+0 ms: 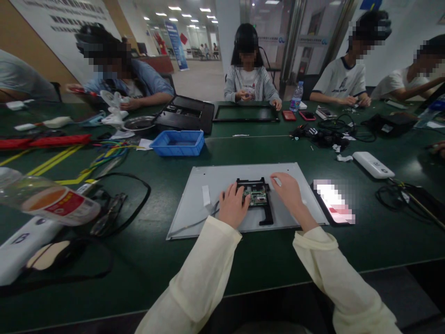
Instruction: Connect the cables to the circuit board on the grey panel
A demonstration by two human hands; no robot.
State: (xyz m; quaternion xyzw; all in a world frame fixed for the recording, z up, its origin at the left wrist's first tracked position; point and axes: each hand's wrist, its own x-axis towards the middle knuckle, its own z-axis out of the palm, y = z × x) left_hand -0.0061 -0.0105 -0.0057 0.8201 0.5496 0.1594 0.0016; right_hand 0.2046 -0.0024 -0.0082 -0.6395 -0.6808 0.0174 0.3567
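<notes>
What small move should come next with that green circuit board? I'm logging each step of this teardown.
Probably press the circuit board level inside its black bracket. The left hand already rests on the board's left edge and the right hand on the bracket's right side, both flat on the grey panel.

electronics workshop | shared green table | circuit board | cables

a dark green table carries a grey panel near its front edge, with a phone just beside the panel's right side. a blue tray sits toward the middle, a white box toward the right edge, and a plastic bottle with tangled cables by the left edge.
</notes>
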